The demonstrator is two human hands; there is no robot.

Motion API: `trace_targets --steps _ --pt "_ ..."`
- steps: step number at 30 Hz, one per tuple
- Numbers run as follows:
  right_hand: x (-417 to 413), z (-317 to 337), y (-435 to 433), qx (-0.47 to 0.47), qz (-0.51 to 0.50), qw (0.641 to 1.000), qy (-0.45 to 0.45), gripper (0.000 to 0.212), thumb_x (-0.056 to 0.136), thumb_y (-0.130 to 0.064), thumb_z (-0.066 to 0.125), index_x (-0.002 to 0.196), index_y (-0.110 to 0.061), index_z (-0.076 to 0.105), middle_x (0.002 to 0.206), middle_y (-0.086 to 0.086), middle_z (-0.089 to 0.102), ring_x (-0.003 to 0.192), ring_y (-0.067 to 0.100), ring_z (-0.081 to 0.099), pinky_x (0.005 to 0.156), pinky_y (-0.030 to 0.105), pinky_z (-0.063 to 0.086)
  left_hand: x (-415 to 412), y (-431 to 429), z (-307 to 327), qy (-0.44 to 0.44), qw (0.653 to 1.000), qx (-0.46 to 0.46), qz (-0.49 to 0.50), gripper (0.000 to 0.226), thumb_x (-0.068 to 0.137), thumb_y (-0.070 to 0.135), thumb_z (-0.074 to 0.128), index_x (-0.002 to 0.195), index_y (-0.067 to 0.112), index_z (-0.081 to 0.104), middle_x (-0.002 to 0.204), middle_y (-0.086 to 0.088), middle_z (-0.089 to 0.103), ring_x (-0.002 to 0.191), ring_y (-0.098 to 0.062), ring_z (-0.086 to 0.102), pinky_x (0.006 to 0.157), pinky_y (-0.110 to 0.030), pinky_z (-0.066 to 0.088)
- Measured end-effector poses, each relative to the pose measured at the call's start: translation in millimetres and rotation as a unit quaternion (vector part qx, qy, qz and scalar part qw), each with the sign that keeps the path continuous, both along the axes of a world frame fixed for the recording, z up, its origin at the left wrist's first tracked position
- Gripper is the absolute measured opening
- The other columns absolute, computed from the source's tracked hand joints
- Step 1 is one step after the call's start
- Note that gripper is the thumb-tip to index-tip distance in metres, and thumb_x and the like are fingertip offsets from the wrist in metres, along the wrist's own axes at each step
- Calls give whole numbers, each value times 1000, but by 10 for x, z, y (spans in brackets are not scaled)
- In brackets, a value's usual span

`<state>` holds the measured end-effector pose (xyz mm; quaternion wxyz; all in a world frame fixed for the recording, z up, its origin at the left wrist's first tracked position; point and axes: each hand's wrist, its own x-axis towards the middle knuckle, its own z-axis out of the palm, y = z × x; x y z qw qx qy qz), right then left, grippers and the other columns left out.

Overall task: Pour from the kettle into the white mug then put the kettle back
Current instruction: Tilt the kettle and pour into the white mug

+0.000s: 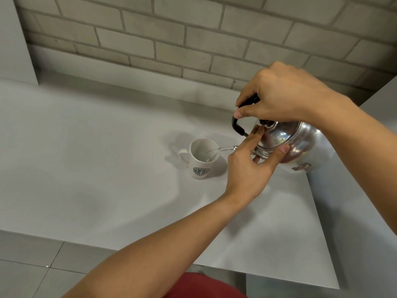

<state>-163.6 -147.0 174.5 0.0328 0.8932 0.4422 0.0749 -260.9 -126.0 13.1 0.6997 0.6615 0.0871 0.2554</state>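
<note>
A shiny steel kettle (296,145) with a black handle hangs tilted to the left above the white counter (96,158). My right hand (285,97) grips its handle from above. My left hand (251,166) presses fingers and thumb on the kettle's lid and rim. A thin clear stream runs from the spout into the white mug (202,160), which stands upright on the counter just left of the kettle, its handle pointing left and a green logo facing me. A little water lies in the mug.
A grey brick wall (193,35) backs the counter. A raised white ledge (378,100) stands at the right, a white panel (15,39) at the far left. The counter's front edge drops to a tiled floor (38,265).
</note>
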Motion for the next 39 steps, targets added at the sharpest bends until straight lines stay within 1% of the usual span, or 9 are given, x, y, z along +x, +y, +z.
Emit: trace_targets --steps 4,8,12,14,19,27,32,37,39 --pt "3 -7 17 -5 0 1000 -2 30 83 -63 75 104 -41 80 95 -8 77 95 29 69 68 39 52 -4 6 1 4 1000 -7 -5 61 88 40 80 143 23 59 141 10 65 125 5 58 94 -5 43" --pt "2 -8 34 -8 3 1000 -7 30 84 -63 74 103 -41 80 94 -7 77 96 29 69 67 38 50 -16 9 15 10 1000 -18 -4 61 87 40 80 143 24 60 139 12 66 122 11 58 92 -2 42" --pt "-20 5 59 -10 10 1000 -10 29 85 -61 75 104 -40 81 90 -8 77 91 26 66 58 30 37 -23 4 29 13 1000 -21 0 61 87 41 80 142 25 60 138 14 66 120 14 58 90 -2 42" --pt "-37 17 69 -10 10 1000 -11 29 85 -60 75 104 -40 81 90 -7 77 87 26 65 55 28 33 -27 6 33 15 1000 -23 -1 62 87 42 80 143 26 60 139 15 66 122 12 58 91 -2 42" --pt "-63 41 96 -18 11 1000 -13 31 85 -60 76 106 -38 81 90 -4 77 88 29 67 61 33 41 -32 16 33 15 1000 -23 3 63 87 44 79 144 25 59 140 14 65 124 9 58 94 -5 44" --pt "-88 75 127 -33 5 999 -17 32 85 -62 75 107 -39 81 93 -2 77 91 31 68 63 36 45 -54 26 54 16 999 -34 7 62 87 41 81 143 25 60 139 16 65 119 19 54 92 -2 41" --pt "-88 70 152 -38 6 999 -28 33 84 -63 74 107 -39 81 95 -2 78 94 32 69 63 36 45 -72 36 73 16 999 -37 5 62 88 40 81 144 24 59 139 13 66 123 5 60 91 -3 43" --pt "-87 68 155 -32 5 999 -24 33 84 -62 75 106 -39 81 93 -3 77 92 32 69 61 34 42 -87 52 64 12 1000 -26 9 62 88 40 81 144 25 59 137 14 67 118 14 58 90 -2 42" --pt "-94 57 154 -31 5 999 -18 33 84 -63 75 105 -39 81 92 -3 77 92 31 68 63 35 44 -90 53 59 11 1000 -26 12 61 88 40 81 143 25 59 136 13 67 118 10 60 88 -2 43"
